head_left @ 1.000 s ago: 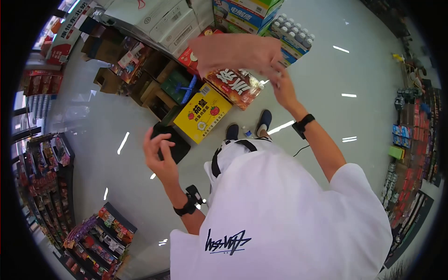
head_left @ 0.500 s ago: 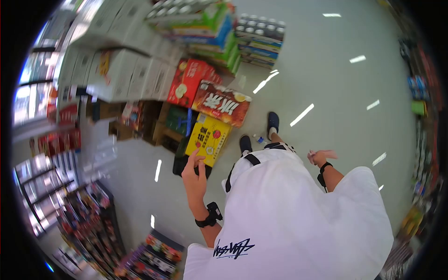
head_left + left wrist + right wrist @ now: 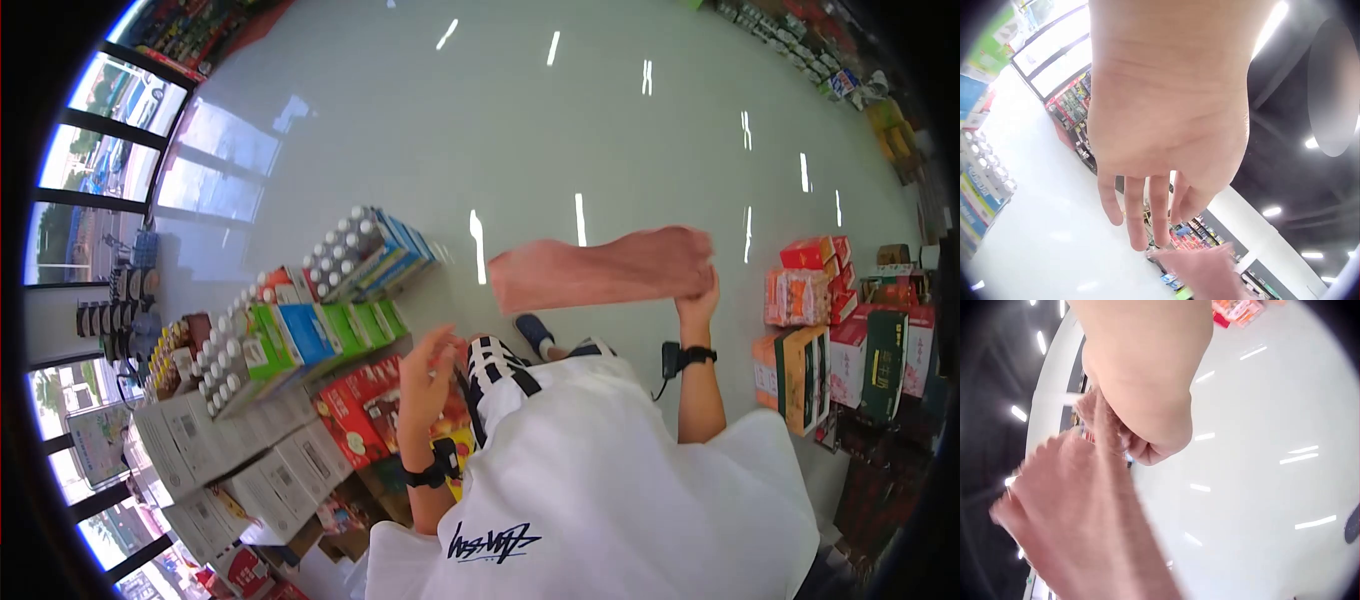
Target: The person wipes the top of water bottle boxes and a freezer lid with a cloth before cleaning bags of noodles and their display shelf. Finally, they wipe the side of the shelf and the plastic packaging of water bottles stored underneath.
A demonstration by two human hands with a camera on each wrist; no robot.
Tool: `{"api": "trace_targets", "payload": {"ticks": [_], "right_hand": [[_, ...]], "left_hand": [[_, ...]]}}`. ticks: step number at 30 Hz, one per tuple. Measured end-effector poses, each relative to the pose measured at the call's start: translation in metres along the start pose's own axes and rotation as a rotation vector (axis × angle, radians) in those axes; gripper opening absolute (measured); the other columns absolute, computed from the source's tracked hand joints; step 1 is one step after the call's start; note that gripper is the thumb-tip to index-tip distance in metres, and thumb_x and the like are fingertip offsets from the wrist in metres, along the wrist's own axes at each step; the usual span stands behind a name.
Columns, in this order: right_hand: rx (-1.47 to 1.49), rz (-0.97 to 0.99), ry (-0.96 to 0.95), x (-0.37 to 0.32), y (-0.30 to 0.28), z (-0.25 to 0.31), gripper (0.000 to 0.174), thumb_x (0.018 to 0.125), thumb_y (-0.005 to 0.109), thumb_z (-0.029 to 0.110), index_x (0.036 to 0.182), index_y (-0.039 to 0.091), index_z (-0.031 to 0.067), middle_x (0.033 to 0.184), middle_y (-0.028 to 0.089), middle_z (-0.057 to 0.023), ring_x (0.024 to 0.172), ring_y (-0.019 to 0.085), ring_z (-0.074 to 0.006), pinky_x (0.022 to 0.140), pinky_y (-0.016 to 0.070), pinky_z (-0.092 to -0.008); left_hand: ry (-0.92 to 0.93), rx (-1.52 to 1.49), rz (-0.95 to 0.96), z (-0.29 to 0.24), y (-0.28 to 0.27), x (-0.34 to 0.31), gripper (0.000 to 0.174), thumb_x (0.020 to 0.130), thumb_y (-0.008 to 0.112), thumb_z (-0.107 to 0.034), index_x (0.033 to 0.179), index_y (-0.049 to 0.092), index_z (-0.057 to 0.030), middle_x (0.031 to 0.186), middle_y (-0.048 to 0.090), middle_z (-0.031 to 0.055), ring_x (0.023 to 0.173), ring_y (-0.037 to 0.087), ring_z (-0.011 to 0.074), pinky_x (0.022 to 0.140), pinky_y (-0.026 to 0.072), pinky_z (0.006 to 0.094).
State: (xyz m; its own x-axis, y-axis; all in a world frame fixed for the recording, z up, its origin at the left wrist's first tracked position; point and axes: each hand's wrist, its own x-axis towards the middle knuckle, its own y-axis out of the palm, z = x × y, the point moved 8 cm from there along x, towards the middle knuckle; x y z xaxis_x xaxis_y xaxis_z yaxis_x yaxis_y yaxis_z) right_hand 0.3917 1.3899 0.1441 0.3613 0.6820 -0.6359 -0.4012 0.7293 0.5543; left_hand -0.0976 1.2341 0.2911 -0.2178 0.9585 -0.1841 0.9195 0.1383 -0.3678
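Observation:
A pink cloth [image 3: 600, 270] stretches through the air in front of the body in the head view, its far end pointing left. The right hand [image 3: 697, 292] grips its right end; in the right wrist view the fingers of that hand [image 3: 1141, 434] are curled round the bunched cloth [image 3: 1097, 512]. The left hand [image 3: 428, 375] is raised beside the stacked cartons and holds nothing. In the left wrist view the left hand [image 3: 1160, 144] has its fingers extended and slightly bent, with part of the cloth [image 3: 1204, 269] beyond the fingertips.
Packs of white-capped bottles [image 3: 345, 255], green cartons [image 3: 350, 325], white boxes [image 3: 215, 440] and a red box [image 3: 350, 410] stand at the left. Boxes of goods [image 3: 800, 375] stand at the right. Glossy floor [image 3: 380, 110] stretches ahead, with windows along the left.
The view has turned, bringing windows and right-hand boxes into sight. The cloth, trailing small beside the right hip half a second ago, is now spread out in front; the right hand keeps its grip.

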Motion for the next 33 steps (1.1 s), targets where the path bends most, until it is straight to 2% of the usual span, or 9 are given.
{"api": "trace_targets", "payload": {"ticks": [2,3,5,8,15,17,20,31,33], "right_hand": [[0.157,0.509,0.106,0.074,-0.052,0.002,0.02,0.105,0.051,0.024,0.092,0.065,0.0173,0.076,0.059,0.0016,0.064,0.053,-0.0135,0.06,0.0449,-0.0296],[0.129,-0.218,-0.015,0.044,-0.049,-0.005,0.024,0.104,0.052,0.022,0.081,0.058,0.0202,0.063,0.042,0.0053,0.052,0.038,-0.0118,0.049,0.0328,-0.0297],[0.288,0.403,0.271,0.075,-0.054,-0.04,0.039,0.103,0.057,0.029,0.069,0.043,0.0185,0.053,0.021,0.0033,0.047,0.023,-0.0107,0.048,0.022,-0.0266],[0.052,0.389,0.399,0.06,-0.017,-0.088,0.037,0.102,0.059,0.029,0.07,0.044,0.0171,0.053,0.02,0.0016,0.047,0.021,-0.0111,0.047,0.0191,-0.0288],[0.024,0.632,0.29,0.112,0.154,-0.146,0.019,0.101,0.055,0.022,0.088,0.06,0.0095,0.068,0.05,-0.0025,0.058,0.045,-0.0116,0.054,0.033,-0.0246],[-0.277,0.116,0.105,0.123,0.18,-0.162,0.031,0.102,0.054,0.023,0.127,0.061,0.0054,0.109,0.07,-0.0094,0.09,0.066,-0.0197,0.076,0.0512,-0.0287],[-0.925,0.661,0.231,0.309,0.15,-0.227,0.059,0.107,0.042,0.041,0.16,0.032,0.0173,0.153,0.053,-0.0083,0.134,0.055,-0.0417,0.11,0.0444,-0.057],[-1.573,0.634,0.623,0.361,0.45,-0.441,0.051,0.107,0.031,0.057,0.153,0.035,0.0355,0.146,0.061,-0.0096,0.108,0.066,-0.029,0.075,0.0565,-0.0364],[-2.359,1.505,-0.574,0.352,0.546,-0.493,0.048,0.107,0.041,0.044,0.154,0.034,0.0383,0.148,0.059,-0.0117,0.098,0.066,-0.0277,0.065,0.0554,-0.0333]], "left_hand": [[0.081,0.07,0.097,-0.031,0.012,0.025,0.033,0.096,0.062,-0.004,0.129,0.065,0.0013,0.107,0.075,0.0143,0.098,0.07,0.0226,0.093,0.0527,0.0353],[0.08,0.039,0.102,-0.039,0.013,0.035,0.033,0.096,0.062,-0.005,0.128,0.065,0.001,0.107,0.076,0.0143,0.098,0.07,0.0228,0.094,0.0525,0.0356],[0.049,-0.003,0.08,-0.039,0.007,0.047,0.032,0.097,0.062,-0.005,0.128,0.065,0.001,0.105,0.076,0.0141,0.098,0.07,0.023,0.094,0.0524,0.0356],[0.012,-0.006,-0.006,-0.011,-0.019,0.073,0.03,0.098,0.062,-0.006,0.126,0.066,0.0015,0.103,0.076,0.0136,0.098,0.07,0.0224,0.093,0.0528,0.0345],[0.036,0.127,-0.105,0.005,-0.093,0.173,0.027,0.099,0.061,-0.011,0.123,0.067,-0.0005,0.103,0.074,0.0177,0.097,0.072,0.0314,0.085,0.0545,0.0381],[0.056,0.108,-0.212,0.006,-0.122,0.205,0.026,0.099,0.061,-0.011,0.122,0.068,-0.0012,0.102,0.074,0.0174,0.095,0.072,0.0317,0.083,0.0546,0.039],[0.011,0.073,-0.417,0.02,-0.164,0.234,0.026,0.098,0.062,-0.012,0.121,0.069,-0.003,0.098,0.073,0.0169,0.09,0.071,0.0332,0.08,0.0547,0.0419],[-0.118,0.227,-0.725,0.051,-0.317,0.38,0.024,0.095,0.063,-0.016,0.116,0.067,-0.006,0.091,0.073,0.0134,0.082,0.069,0.0339,0.075,0.0546,0.0448],[-0.144,0.149,-0.751,0.042,-0.334,0.422,0.025,0.094,0.064,-0.016,0.117,0.067,-0.0062,0.092,0.073,0.0127,0.083,0.069,0.0335,0.076,0.0546,0.0449]]}}
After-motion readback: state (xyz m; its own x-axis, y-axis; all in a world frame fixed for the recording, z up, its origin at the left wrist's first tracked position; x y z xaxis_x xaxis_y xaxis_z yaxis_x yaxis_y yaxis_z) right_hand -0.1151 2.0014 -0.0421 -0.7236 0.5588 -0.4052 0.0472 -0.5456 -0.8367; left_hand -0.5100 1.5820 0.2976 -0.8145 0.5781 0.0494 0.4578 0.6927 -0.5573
